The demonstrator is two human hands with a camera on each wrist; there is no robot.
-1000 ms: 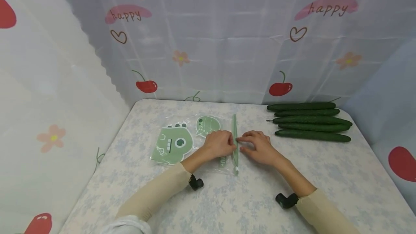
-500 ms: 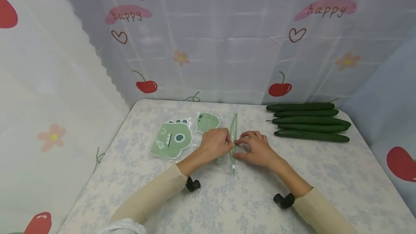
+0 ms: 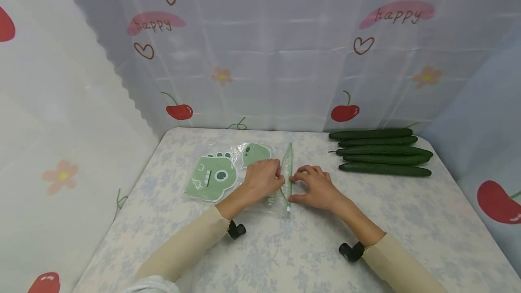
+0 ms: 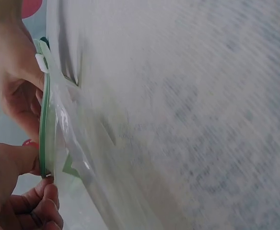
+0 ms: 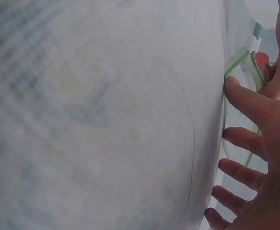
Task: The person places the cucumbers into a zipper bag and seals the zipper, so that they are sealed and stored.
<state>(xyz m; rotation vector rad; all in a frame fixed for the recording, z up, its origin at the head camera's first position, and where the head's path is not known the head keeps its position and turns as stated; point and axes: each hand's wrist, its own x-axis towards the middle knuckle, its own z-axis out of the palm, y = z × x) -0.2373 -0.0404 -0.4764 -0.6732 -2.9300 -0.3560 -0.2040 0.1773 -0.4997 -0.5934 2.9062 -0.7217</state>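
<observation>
The bag (image 3: 210,180) lay on the table (image 3: 293,257). The left hand (image 3: 262,178) pinched one edge of its parted mouth (image 3: 287,173); the right hand (image 3: 316,189), fingers spread, pressed the other. A slip, I thought, might collapse it.

The bag (image 3: 220,176) is looking like thin, see-through plastic, and it is shining. Its green strip (image 4: 44,120) is looking like smooth plastic, and its little white slider (image 4: 41,63) is looking plastic too. The desk (image 3: 309,250) is wearing a dull covering that is looking woven up close. The sleeve (image 3: 183,245) is looking like dull cloth. The cucumbers (image 3: 384,150) are showing rough skins. The curtain (image 3: 281,64) is showing creases and a soft shine.
</observation>
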